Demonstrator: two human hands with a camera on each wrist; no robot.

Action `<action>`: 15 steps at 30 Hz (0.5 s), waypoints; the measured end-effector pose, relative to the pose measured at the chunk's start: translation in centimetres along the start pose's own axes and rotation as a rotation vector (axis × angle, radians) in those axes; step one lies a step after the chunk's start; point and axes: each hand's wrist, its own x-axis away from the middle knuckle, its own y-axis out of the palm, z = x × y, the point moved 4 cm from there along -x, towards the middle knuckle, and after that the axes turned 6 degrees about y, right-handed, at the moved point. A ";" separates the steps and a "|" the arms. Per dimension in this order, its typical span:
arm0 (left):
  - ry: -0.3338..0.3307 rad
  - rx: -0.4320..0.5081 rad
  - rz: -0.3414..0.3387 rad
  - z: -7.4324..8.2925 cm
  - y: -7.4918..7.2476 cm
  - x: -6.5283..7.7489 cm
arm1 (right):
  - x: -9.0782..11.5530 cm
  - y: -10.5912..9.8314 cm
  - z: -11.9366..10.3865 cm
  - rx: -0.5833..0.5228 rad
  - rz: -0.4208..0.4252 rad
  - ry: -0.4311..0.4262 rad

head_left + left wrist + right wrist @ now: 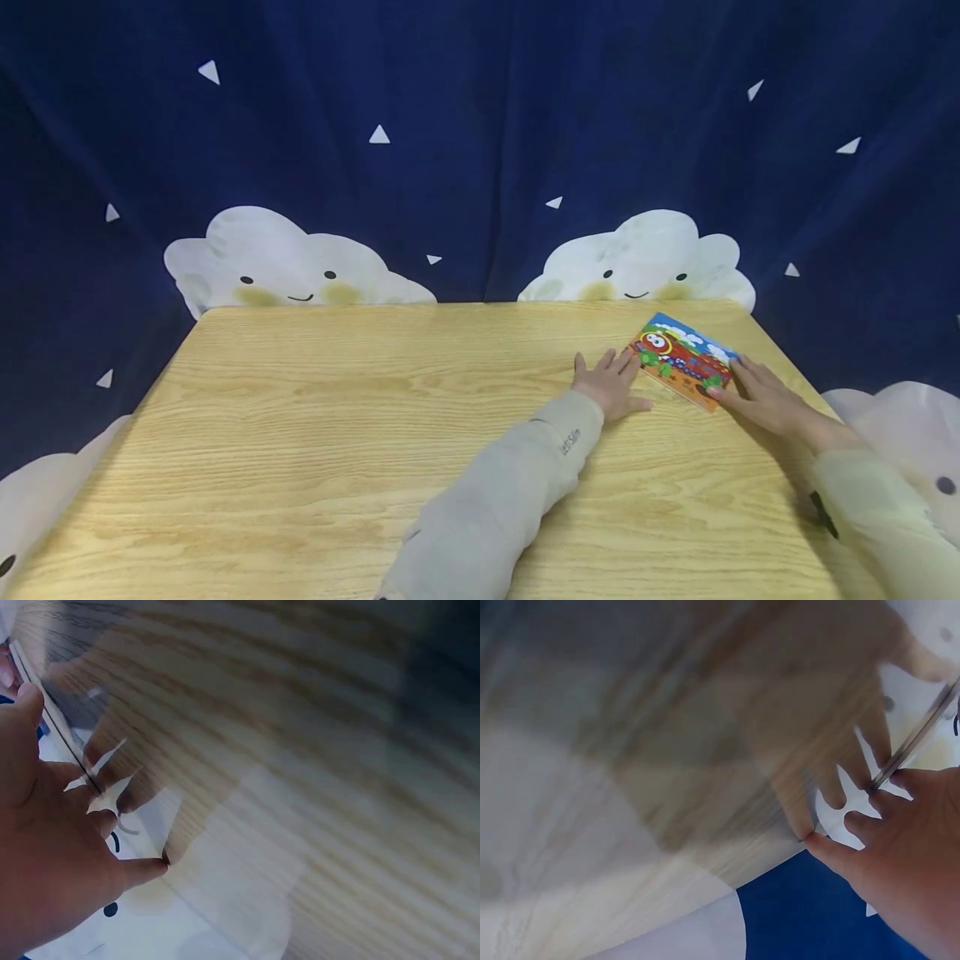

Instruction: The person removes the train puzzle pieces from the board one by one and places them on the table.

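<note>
A thin rectangular picture board lies flat at the table's far right, turned at an angle. Printed on it is a red big-eyed cartoon creature among green plants, with blue sky above and orange ground below. My left hand is spread beside its left edge, fingertips right at the rim. At the opposite side rests my right hand, fingers extended along the edge and thumb over the lower right corner. In both wrist views the board shows only as a thin edge, close to the fingers of the left hand and the right hand.
The glossy wood-grain table mirrors the hands in the wrist views. Behind it hangs a dark blue curtain printed with white triangles and smiling clouds. The table's right edge runs near my right forearm.
</note>
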 end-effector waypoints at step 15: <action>0.020 0.059 0.005 -1.1 -0.2 -0.1 | 0.1 0.3 -0.6 0.071 0.004 0.011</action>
